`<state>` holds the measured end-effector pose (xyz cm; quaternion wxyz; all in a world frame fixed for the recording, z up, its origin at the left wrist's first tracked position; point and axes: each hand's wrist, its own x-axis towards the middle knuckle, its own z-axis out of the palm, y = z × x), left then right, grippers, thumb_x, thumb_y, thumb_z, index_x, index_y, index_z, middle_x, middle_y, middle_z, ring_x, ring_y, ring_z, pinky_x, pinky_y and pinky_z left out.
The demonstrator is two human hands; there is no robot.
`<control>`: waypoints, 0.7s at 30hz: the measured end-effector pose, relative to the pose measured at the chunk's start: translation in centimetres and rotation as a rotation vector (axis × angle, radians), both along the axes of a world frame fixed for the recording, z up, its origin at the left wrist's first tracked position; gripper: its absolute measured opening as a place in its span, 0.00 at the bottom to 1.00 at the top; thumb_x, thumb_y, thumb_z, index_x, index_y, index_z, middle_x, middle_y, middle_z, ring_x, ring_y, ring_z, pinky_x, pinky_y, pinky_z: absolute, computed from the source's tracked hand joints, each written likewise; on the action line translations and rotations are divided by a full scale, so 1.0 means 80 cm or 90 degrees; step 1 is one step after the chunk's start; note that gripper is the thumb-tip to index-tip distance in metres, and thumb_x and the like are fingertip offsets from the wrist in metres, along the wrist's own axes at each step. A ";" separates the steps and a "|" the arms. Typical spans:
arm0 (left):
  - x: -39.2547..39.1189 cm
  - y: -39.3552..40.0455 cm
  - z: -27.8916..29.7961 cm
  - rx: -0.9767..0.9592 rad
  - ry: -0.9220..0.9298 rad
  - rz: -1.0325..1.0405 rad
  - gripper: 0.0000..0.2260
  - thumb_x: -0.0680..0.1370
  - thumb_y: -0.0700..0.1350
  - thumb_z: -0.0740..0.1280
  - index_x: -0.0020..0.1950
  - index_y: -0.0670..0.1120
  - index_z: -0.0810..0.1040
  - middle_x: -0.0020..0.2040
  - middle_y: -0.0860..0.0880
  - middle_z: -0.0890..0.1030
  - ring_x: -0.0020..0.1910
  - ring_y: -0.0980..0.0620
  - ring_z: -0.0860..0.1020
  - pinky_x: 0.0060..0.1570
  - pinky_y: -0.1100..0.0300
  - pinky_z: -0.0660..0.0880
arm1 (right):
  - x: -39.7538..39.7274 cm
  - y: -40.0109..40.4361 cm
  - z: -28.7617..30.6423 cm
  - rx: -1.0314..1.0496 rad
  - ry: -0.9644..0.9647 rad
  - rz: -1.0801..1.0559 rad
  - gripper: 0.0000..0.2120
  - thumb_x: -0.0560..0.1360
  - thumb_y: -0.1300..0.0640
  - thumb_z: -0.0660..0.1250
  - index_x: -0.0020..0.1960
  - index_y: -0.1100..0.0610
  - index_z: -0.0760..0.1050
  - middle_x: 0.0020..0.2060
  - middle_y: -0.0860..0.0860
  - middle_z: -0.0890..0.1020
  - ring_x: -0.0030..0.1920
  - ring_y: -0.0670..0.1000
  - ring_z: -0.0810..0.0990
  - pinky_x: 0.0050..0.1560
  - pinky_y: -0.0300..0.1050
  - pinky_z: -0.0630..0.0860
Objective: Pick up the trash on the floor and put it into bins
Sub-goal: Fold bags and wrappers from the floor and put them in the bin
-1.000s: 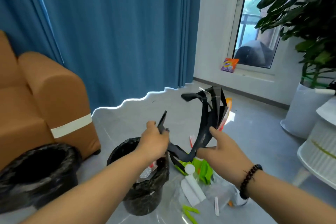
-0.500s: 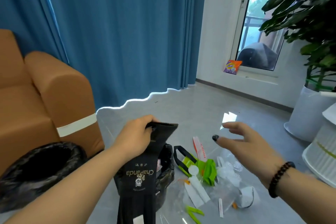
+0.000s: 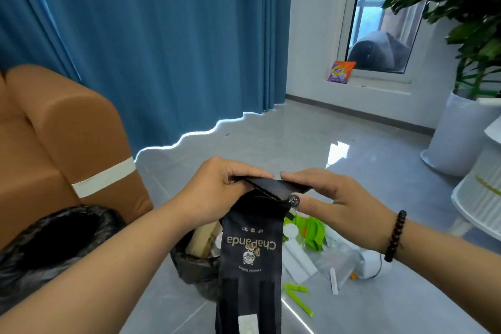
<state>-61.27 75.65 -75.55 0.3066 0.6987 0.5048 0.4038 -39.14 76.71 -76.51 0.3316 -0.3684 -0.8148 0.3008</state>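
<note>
— What's behind, on the left?
— A blue curtain (image 3: 168, 43) hangs to the grey tiled floor (image 3: 260, 144), with a thin line of light under its hem. In front of it stands a brown sofa (image 3: 62, 138); a white strip (image 3: 104, 177) runs across its arm.
— And on the right?
— A glass door (image 3: 379, 13) in a white wall. A dark rounded shape lies beyond the glass; I cannot tell what it is. An orange and purple packet (image 3: 341, 71) leans on the sill beside the frame. Further right, a large-leaved plant (image 3: 458, 0) grows in a white pot (image 3: 452, 135), and just beside the pot is a white ribbed basket (image 3: 479, 192), cut off by the edge.
</note>
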 end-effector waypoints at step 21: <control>0.016 -0.029 0.021 -0.099 -0.064 -0.105 0.11 0.73 0.35 0.71 0.54 0.45 0.82 0.49 0.45 0.85 0.49 0.48 0.84 0.50 0.57 0.81 | 0.000 -0.006 -0.005 0.415 -0.031 -0.102 0.13 0.75 0.50 0.62 0.47 0.55 0.82 0.34 0.47 0.81 0.34 0.47 0.79 0.36 0.40 0.76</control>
